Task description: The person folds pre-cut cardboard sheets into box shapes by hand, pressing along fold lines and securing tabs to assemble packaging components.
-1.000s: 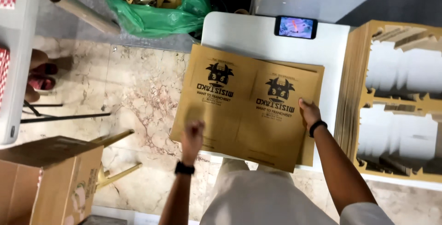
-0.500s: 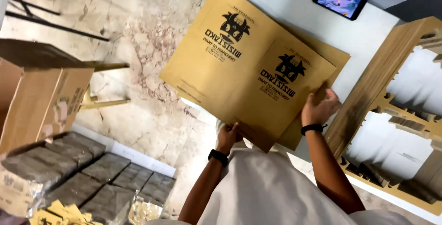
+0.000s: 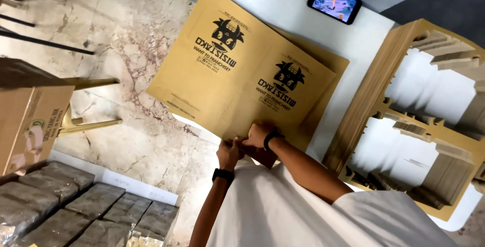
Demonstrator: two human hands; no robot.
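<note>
A flat brown cardboard sheet (image 3: 237, 70) with two black printed logos lies across the white table (image 3: 283, 4), its left part overhanging the floor. Under it lie more sheets of the same kind. My left hand (image 3: 231, 152) and my right hand (image 3: 258, 135) meet at the sheet's near edge, both pinching the cardboard there, fingers closed on it. Each wrist carries a black band. My white shirt fills the bottom of the view.
A phone (image 3: 334, 2) with a lit screen lies at the table's far side. Stacks of die-cut cardboard (image 3: 384, 100) stand on the right. On the marble floor at left sit an open carton (image 3: 35, 120) and wrapped grey bundles (image 3: 76, 206).
The view has swung and closed in. My hands, first apart on the sheet, have come together at its near edge, the right one moving left to join the left.
</note>
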